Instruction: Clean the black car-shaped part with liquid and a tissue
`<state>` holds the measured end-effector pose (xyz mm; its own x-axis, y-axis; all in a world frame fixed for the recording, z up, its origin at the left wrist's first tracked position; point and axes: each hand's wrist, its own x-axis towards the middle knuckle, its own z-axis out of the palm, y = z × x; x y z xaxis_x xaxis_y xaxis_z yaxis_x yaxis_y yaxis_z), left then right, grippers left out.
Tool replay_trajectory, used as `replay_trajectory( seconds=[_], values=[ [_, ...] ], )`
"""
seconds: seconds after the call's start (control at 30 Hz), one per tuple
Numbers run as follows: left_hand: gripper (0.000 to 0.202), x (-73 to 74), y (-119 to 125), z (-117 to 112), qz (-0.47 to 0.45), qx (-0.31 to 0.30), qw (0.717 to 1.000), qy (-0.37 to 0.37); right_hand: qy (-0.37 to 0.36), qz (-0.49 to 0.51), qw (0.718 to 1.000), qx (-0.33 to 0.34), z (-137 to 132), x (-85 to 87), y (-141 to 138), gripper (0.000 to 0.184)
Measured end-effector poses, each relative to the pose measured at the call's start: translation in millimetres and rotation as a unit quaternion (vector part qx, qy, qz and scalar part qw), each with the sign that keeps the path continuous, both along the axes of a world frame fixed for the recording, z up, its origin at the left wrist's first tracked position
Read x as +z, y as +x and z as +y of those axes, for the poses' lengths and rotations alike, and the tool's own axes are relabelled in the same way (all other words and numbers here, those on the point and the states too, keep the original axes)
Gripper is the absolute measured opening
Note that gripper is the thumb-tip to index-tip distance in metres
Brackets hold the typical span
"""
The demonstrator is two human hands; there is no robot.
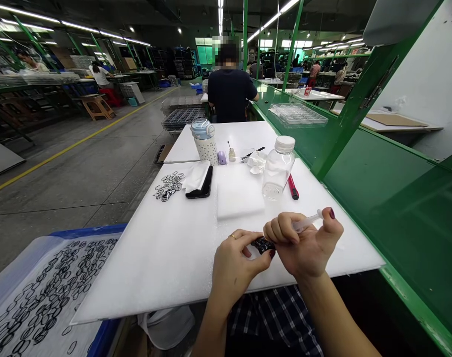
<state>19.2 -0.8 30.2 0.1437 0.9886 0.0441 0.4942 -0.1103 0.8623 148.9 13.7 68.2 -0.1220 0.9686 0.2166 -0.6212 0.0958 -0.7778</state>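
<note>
Syringe lies clamped in my right hand, thumb on its plunger end, its tip lost behind my fingers. My left hand pinches a small dark part just below centre of the frame, over the near edge of the white board. Above them sit a foam pad, clear bottle and red cutter. Black rings fill the blue tray at lower left.
</note>
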Motion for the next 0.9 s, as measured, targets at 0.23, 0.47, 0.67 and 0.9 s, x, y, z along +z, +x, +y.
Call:
replay_trajectory(
  seconds=[0.23,0.47,0.67,0.9],
  values=[
    [0.028,-1.9,0.1,-0.1,0.002,0.002,1.0,0.001,-0.004,-0.012,1.0,-0.025,-1.1,2.3,-0.7,0.07],
    [0.029,-2.5,0.3,0.3,-0.004,0.006,1.0,0.005,-0.009,-0.024,0.998,-0.051,-1.1,2.5,-1.7,0.069],
    [0.029,-3.0,0.1,0.7,-0.004,0.004,1.0,0.006,-0.013,-0.092,0.993,-0.067,-7.5,13.7,-0.4,0.067],
    [0.035,-3.5,-2.2,0.1,0.005,0.001,1.0,-0.009,0.103,-0.066,0.978,-0.17,46.9,37.6,-9.7,0.064]
  ],
)
